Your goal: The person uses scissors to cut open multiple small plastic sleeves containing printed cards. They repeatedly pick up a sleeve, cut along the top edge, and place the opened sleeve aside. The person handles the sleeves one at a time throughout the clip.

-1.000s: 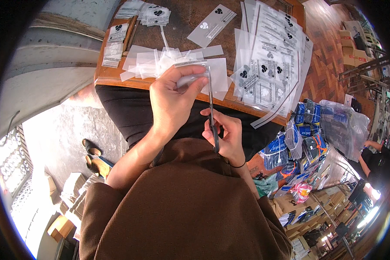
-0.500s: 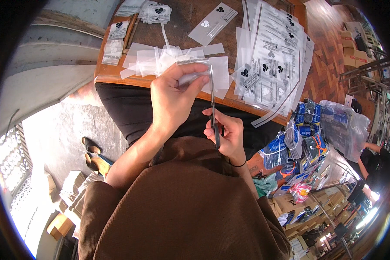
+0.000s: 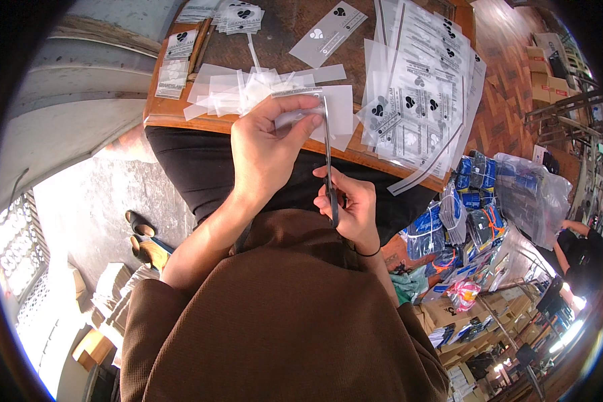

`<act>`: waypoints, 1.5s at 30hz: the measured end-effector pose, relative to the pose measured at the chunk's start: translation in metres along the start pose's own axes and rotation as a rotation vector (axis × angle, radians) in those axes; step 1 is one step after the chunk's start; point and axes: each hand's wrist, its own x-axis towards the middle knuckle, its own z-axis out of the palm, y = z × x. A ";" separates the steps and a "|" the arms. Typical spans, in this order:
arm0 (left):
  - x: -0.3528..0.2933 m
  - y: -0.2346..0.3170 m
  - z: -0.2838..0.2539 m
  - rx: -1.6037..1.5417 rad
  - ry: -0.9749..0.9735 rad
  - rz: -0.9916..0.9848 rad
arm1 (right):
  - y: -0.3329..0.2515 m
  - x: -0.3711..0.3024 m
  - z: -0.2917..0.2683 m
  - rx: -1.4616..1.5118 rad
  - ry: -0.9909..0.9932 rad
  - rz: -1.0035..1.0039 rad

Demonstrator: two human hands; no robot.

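My left hand (image 3: 264, 151) pinches a narrow translucent strip with dark print (image 3: 295, 92) between thumb and fingers, just above the table's near edge. Closed around the handles of a pair of scissors (image 3: 328, 151) is my right hand (image 3: 356, 209), lower and to the right. The long blades point away from me, their tips at the strip's right end beside my left fingertips. Whether the blades are parted is too fine to tell. Beneath and beyond my left hand lie loose translucent offcuts (image 3: 258, 90) in a pile.
Large printed translucent sheets (image 3: 419, 87) overlap on the right of the wooden table (image 3: 161, 110). A separate printed piece (image 3: 328, 33) and stacks of small cut labels (image 3: 243, 19) lie farther back. Bundled blue packages (image 3: 425, 231) sit to the right; another person (image 3: 579, 251) is at far right.
Both hands, the strip and the scissors keep almost the same position. Only a very slight shift of the whole view shows.
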 end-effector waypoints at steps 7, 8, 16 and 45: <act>0.000 0.001 0.000 -0.003 0.002 0.008 | 0.001 0.000 0.000 0.013 0.005 -0.009; 0.000 0.001 0.000 -0.004 0.002 0.007 | 0.000 0.000 0.000 0.018 0.006 -0.009; 0.000 -0.004 -0.001 0.025 0.002 0.002 | 0.002 -0.001 0.001 -0.016 0.007 0.006; -0.011 -0.014 -0.013 -0.464 -0.292 -0.021 | -0.023 0.055 0.039 0.546 0.467 -0.014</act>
